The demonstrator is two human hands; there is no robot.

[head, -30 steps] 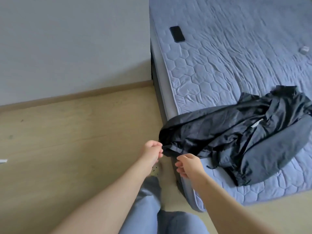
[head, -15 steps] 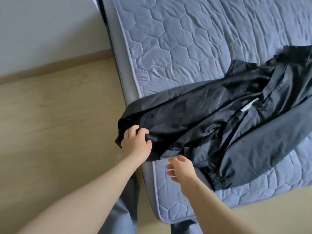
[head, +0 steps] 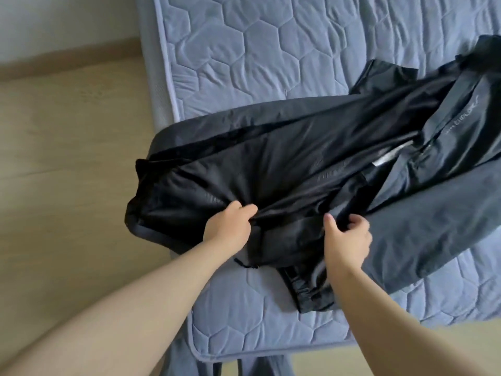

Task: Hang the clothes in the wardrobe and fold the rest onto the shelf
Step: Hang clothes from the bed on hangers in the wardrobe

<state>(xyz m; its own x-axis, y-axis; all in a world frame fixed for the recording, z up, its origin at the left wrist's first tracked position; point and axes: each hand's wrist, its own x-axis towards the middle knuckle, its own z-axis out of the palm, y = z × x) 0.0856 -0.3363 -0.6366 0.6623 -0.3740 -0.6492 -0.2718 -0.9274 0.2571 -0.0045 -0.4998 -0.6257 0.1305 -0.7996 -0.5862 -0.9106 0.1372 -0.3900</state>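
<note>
Both hands pinch the jacket: left hand, right hand; light, slippery, limp; I'd take its shoulders.

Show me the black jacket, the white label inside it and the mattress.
black jacket [head: 284, 158], head view, on its dark inner lining.
white label [head: 393, 155], head view, on the label's middle.
mattress [head: 244, 50], head view, on the bare quilted top beyond the jacket.

A dark jacket lies spread over the quilted blue mattress, one end hanging past its edge above the wooden floor. The left hand bunches the lining; the right hand pinches fabric, perhaps a sleeve.
</note>
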